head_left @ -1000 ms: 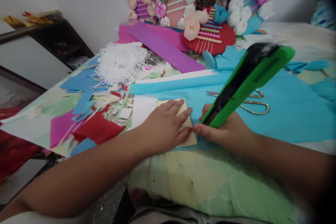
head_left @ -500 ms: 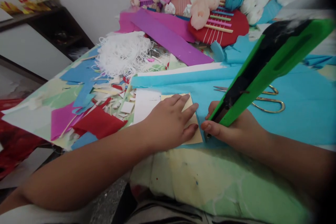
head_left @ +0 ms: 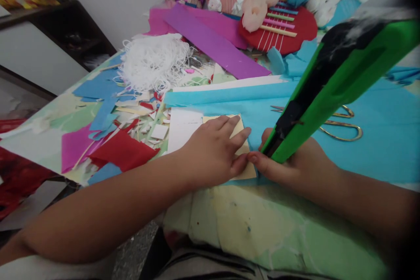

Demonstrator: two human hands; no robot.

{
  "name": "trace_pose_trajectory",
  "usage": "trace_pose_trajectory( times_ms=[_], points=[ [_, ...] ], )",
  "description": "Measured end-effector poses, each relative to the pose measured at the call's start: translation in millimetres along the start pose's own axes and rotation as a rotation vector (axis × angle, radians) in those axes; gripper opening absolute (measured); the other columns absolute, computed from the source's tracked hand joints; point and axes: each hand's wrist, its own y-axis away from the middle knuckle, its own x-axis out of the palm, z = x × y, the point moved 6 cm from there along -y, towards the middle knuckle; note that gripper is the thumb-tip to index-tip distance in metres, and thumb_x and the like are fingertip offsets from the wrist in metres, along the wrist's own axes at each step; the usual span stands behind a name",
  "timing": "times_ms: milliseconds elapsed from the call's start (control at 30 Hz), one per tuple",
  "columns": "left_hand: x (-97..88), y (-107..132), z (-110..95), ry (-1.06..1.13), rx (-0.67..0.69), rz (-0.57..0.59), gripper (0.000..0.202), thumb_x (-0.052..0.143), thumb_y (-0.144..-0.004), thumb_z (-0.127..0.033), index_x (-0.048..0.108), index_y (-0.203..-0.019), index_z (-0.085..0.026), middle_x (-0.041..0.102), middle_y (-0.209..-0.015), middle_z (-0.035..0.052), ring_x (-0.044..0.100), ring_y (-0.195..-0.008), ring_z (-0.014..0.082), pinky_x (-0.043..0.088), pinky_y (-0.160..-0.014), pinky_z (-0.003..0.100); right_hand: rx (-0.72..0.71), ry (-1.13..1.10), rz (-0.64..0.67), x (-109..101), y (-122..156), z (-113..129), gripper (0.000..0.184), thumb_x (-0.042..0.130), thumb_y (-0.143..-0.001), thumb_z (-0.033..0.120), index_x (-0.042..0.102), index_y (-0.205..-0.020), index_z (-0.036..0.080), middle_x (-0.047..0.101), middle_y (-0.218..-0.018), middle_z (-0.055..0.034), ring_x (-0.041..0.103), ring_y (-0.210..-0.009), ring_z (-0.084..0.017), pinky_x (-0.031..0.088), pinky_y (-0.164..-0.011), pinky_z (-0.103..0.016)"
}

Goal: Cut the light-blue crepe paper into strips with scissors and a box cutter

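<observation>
My left hand (head_left: 218, 151) lies open and flat on a cream card (head_left: 244, 170), its fingers spread toward the card's right edge. A white sheet (head_left: 183, 129) shows to the left of this card. My right hand (head_left: 292, 164) is closed around a green and black utility knife (head_left: 328, 100), which slants up to the right. The blade end is hidden behind my right thumb, beside the card's right edge. My two thumbs are close together, seemingly touching. Beneath the card spreads blue paper (head_left: 387, 148). Gold-handled scissors (head_left: 343, 133) lie on it, partly behind the knife.
Paper scraps and a red piece (head_left: 123, 151) litter the left side. Behind them sits a heap of white string (head_left: 154, 63). A purple strip (head_left: 216, 39) and a red disc with coloured sticks (head_left: 305, 33) lie at the back. A dark shelf (head_left: 65, 26) stands left.
My right hand has shifted slightly left, bringing its thumb against or close to my left thumb. The knife's lower end, visible before, is now covered. My left hand stays on the card.
</observation>
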Motion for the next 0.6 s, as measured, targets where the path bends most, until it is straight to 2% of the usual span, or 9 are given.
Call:
trace_pose_trajectory(
  times_ms=[167,267,333,433,533,600],
  points=[
    [0.3,0.3,0.7,-0.027,-0.005,0.016,0.050,0.033,-0.083,-0.041,0.040,-0.124,-0.012,0.035,-0.132,0.0164,0.033,-0.119,0.0288,0.027,-0.096,0.045,0.056,-0.201,0.013,-3.2,-3.2,-11.0,0.031,0.056,-0.069,0.043,0.045,-0.054,0.019,0.045,-0.048,0.0042,0.043,-0.045,-0.008,0.032,-0.041,-0.020],
    [-3.7,3.5,3.4,-0.038,0.003,0.029,0.050,0.034,-0.084,-0.042,0.039,-0.125,-0.014,0.035,-0.132,0.0151,0.034,-0.118,0.0280,0.028,-0.096,0.044,0.222,-0.372,-0.068,-10.5,-6.0,-29.1,0.034,0.053,-0.070,0.050,0.045,-0.058,0.019,0.047,-0.049,0.0035,0.046,-0.046,-0.010,0.033,-0.041,-0.021],
    [-9.4,7.5,5.6,-0.050,0.017,0.045,0.049,0.038,-0.082,-0.040,0.041,-0.123,-0.014,0.037,-0.131,0.0146,0.036,-0.117,0.0279,0.030,-0.094,0.043,0.376,-0.515,-0.080,-9.8,-5.7,-41.6,0.037,0.049,-0.071,0.055,0.044,-0.062,0.020,0.043,-0.045,0.0047,0.042,-0.039,-0.009,0.029,-0.036,-0.021],
    [-20.6,14.0,8.8,-0.060,0.019,0.074,0.039,0.043,-0.078,-0.036,0.052,-0.110,-0.015,0.046,-0.121,0.0127,0.043,-0.108,0.0265,0.035,-0.088,0.041,0.505,-0.703,-0.009,-1.7,-5.6,-47.6,0.037,0.049,-0.070,0.057,0.044,-0.065,0.021,0.035,-0.039,0.0072,0.033,-0.030,-0.008,0.019,-0.030,-0.020],
    [-30.8,17.3,12.3,-0.078,-0.041,0.073,0.030,0.045,-0.077,-0.040,0.059,-0.086,-0.015,0.056,-0.101,0.0103,0.049,-0.095,0.0249,0.037,-0.082,0.040,0.488,-0.768,0.039,-2.3,-8.4,-41.5,0.034,0.054,-0.069,0.053,0.046,-0.067,0.020,0.034,-0.038,0.0077,0.029,-0.030,-0.006,0.017,-0.030,-0.019],
    [-35.3,17.1,14.3,-0.107,-0.093,0.051,0.033,0.044,-0.078,-0.043,0.060,-0.076,-0.015,0.057,-0.088,0.0091,0.050,-0.089,0.0247,0.038,-0.079,0.041,0.478,-0.776,0.007,-13.4,-9.6,-37.0,0.035,0.055,-0.067,0.054,0.046,-0.065,0.020,0.035,-0.039,0.0073,0.028,-0.030,-0.006,0.018,-0.030,-0.019]
  ],
)
